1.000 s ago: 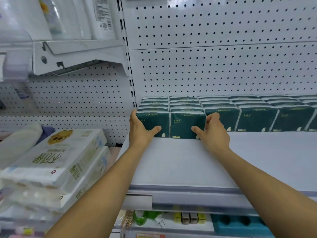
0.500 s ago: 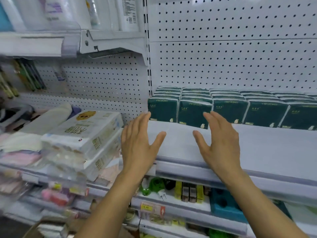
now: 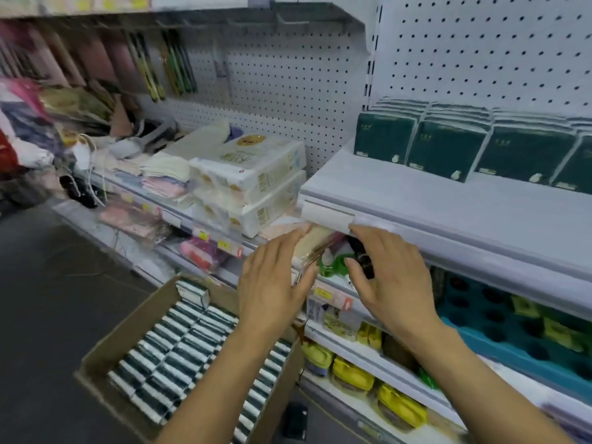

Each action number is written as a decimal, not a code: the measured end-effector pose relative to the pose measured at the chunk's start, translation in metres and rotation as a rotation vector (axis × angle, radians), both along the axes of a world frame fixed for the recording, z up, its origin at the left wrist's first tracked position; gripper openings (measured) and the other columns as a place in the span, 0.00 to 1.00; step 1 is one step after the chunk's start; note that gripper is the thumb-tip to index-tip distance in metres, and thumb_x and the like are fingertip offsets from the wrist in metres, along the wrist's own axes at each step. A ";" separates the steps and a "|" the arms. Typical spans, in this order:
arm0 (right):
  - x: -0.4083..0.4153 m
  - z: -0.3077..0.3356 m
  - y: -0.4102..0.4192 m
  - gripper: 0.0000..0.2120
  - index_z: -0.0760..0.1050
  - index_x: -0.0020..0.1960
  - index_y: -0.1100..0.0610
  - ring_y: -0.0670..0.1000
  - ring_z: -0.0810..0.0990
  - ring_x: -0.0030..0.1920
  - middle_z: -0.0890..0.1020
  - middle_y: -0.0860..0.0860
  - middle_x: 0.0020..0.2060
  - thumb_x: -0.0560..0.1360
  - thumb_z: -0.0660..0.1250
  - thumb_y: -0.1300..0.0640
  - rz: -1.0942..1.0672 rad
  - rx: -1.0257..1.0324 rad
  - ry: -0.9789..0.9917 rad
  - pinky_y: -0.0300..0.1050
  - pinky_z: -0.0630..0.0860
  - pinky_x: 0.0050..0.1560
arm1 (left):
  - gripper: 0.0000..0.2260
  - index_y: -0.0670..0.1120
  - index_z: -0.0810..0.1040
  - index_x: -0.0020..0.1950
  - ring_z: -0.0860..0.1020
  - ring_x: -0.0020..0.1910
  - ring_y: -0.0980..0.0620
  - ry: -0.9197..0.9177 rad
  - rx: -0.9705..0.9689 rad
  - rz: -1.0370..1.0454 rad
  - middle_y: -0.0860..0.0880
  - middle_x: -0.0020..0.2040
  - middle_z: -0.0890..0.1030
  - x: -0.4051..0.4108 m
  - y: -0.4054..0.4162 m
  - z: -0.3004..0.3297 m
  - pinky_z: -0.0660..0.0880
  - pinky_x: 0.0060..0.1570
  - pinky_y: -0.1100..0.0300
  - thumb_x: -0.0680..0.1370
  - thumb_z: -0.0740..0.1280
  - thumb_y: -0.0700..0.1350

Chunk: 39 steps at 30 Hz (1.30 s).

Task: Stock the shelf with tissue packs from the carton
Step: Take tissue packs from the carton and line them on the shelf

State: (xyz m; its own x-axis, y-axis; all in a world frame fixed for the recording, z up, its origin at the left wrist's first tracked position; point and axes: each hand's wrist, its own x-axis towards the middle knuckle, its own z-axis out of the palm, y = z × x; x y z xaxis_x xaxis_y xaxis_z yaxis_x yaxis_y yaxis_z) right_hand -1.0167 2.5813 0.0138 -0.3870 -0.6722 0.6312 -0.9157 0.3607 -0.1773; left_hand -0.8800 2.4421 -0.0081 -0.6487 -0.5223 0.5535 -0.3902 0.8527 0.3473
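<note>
Both hands have come back off the shelf (image 3: 448, 200), left hand (image 3: 275, 283) and right hand (image 3: 390, 277) spread and empty above the carton (image 3: 105, 350), whose green tissue packs (image 3: 179, 344) likely go up next.

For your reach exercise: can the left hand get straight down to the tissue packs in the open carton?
Probably yes. The left hand is open and empty, hovering above the carton, whose top is open with nothing covering the tissue packs.

Green tissue packs (image 3: 445, 149) on shelf (image 3: 416, 200), more filling carton (image 3: 105, 357)
</note>
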 end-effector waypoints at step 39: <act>0.126 -0.345 -0.449 0.20 0.66 0.67 0.60 0.59 0.77 0.56 0.73 0.59 0.62 0.78 0.62 0.52 0.391 0.783 -0.120 0.52 0.76 0.51 | 0.09 0.45 0.77 0.50 0.76 0.40 0.45 -0.168 1.174 0.932 0.48 0.38 0.76 0.196 -0.316 -0.372 0.74 0.38 0.53 0.80 0.66 0.50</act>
State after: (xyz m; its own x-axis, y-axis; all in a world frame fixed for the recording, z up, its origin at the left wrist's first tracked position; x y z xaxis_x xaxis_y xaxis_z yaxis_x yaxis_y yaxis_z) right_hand -0.8909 2.1322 -0.3308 -0.0733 -0.9927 -0.0963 -0.9900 0.0841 -0.1137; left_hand -0.6841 2.1264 -0.3804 0.1441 -0.8517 -0.5039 -0.7229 -0.4383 0.5341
